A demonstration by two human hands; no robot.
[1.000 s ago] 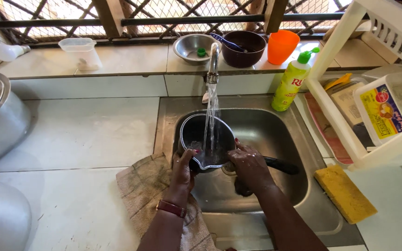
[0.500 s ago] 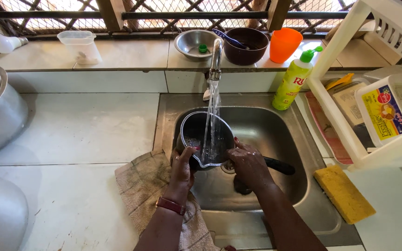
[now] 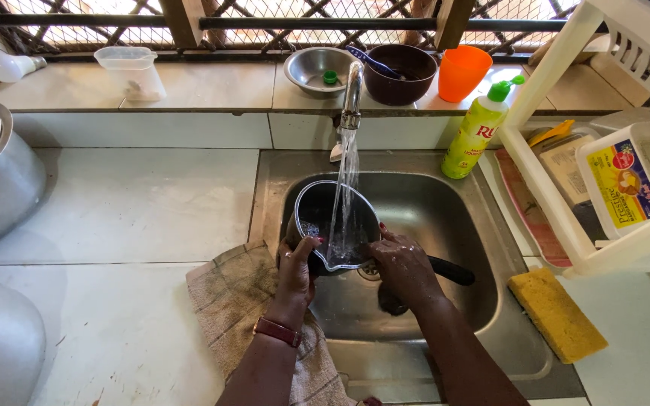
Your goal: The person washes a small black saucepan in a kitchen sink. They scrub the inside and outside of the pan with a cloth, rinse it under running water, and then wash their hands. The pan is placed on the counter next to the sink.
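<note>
In the sink (image 3: 445, 225), under the tap (image 3: 351, 90) | saucepan (image 3: 332, 225) tilted in the water stream | left hand (image 3: 297, 267) clamped on rim, right hand (image 3: 404, 267) gripping near handle | likely wet, slippery, stiff metal.

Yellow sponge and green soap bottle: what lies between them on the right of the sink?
In the head view, between the yellow sponge and the green soap bottle stands the white rack's slanted leg, with a reddish tray beneath it.
</note>
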